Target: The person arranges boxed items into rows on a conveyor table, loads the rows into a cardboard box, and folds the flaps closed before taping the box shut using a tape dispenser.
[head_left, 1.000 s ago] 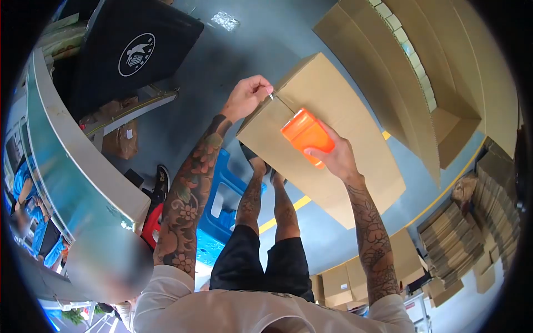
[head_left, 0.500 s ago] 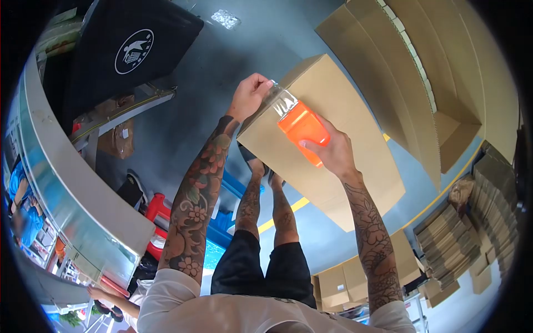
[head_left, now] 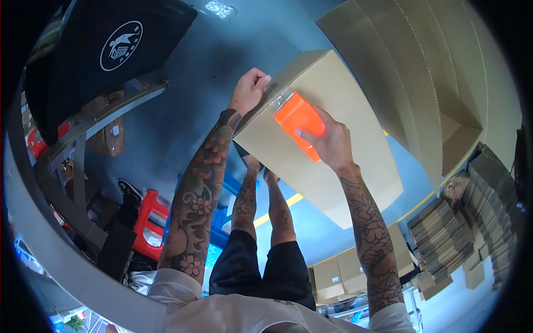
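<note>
My right hand (head_left: 335,141) grips an orange tape dispenser (head_left: 301,123), its head against the top of a large cardboard box (head_left: 344,172) near the left edge. A short piece of clear tape (head_left: 278,101) shows between the dispenser's head and that edge. Just beyond the edge, beside the box's side, is my left hand (head_left: 250,91), its fingers curled in and its thumb pointing towards the box. The inside of that hand is hidden, and I cannot tell whether it touches the box.
Large cardboard sheets (head_left: 388,72) stand to the right, above stacked flat cartons (head_left: 444,238). A black bin (head_left: 72,83) is at upper left. A red stool (head_left: 150,222) and a blue stool (head_left: 222,213) are near my legs. Crumpled clear plastic (head_left: 221,8) lies on the floor.
The tape dispenser has come down and slightly left onto the box top. The tape stretched between both hands now shows only as a short piece at the box edge. My left fingers have curled in.
</note>
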Available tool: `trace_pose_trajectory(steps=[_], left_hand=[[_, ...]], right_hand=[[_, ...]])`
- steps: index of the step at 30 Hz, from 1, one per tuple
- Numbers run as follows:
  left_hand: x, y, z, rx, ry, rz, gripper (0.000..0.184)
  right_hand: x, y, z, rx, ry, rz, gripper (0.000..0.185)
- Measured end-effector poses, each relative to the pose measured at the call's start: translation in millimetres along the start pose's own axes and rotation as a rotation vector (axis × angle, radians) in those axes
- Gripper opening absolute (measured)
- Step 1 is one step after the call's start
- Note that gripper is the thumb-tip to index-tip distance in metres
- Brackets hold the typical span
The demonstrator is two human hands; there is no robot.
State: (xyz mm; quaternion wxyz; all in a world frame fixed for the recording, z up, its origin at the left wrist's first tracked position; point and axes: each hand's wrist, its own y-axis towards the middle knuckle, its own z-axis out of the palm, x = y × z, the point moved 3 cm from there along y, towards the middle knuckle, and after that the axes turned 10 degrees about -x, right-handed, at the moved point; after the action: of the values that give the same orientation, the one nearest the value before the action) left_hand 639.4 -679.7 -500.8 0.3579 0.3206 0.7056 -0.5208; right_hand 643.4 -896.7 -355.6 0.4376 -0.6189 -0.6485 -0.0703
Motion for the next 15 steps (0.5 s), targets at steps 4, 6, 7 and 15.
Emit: trace_pose_trajectory(steps=[4, 6, 7, 15], left_hand=[[18, 0, 16, -0.002, -0.012, 0.042, 0.018], [16, -1, 18, 0.047, 0.002, 0.045, 0.021], [15, 0, 19, 0.097, 0.074, 0.027, 0.025], [26, 10, 13, 0.376, 0.347, -0.185, 0.044]], right_hand=[[-2, 0, 1, -0.005, 0.013, -0.006, 0.06], [-1, 0, 1, 0.003, 0.028, -0.01, 0.06], [-1, 0, 1, 0.0, 0.009, -0.004, 0.06], [-5, -3, 2, -0.034, 0.041, -0.027, 0.061]])
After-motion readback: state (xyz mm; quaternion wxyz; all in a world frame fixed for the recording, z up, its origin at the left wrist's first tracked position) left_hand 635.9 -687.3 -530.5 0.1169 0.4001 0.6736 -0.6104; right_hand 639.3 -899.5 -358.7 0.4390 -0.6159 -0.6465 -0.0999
